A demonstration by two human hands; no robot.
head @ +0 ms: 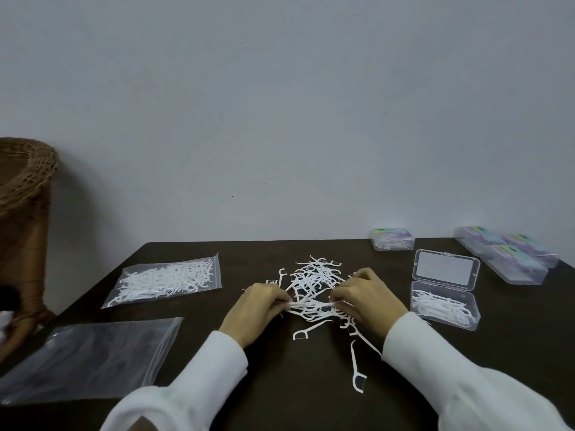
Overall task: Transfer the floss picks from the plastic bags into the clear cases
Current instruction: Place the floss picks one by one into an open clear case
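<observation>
A small bundle of floss picks (311, 307) is pinched at its two ends by the curled fingers of the left hand (259, 309) and the right hand (367, 301), seemingly so the picks can be lined up to fit a case. It is held at the near edge of the loose pile (317, 276) on the table (280, 393). The open case (443, 309), partly filled, is kept just right of the right hand for a short carry, while a full bag (165, 283) and an emptied bag (90, 359) lie to the left.

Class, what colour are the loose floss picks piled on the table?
White, seen clearly in the head view: the floss picks stand out against the dark brown table.
</observation>
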